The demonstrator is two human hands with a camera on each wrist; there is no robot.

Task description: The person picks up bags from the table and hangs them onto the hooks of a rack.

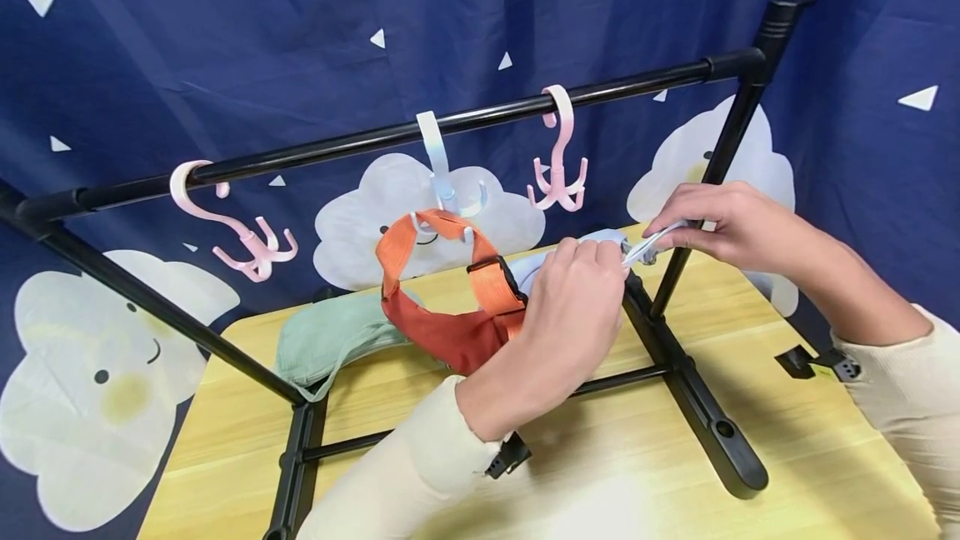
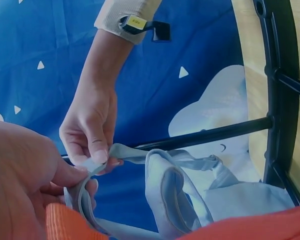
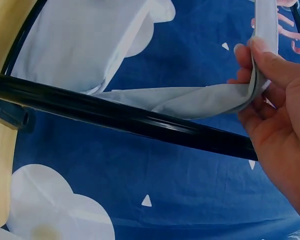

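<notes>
My left hand pinches a light blue fabric strap, and my right hand pinches the same strap a short way to the right, beside the rack's right post. In the right wrist view the strap runs behind a black tube to a wide, pale blue cloth body, which looks like a bag. Just left of my left hand, a red bag hangs by its orange strap, with a black buckle, from a blue-and-white hook. My left hand and wrist hide part of the red bag.
A black rack stands on the wooden table. Two pink multi-prong hooks, one left and one right, hang from its bar. A sage green bag lies on the tabletop. Behind hangs a navy curtain with clouds.
</notes>
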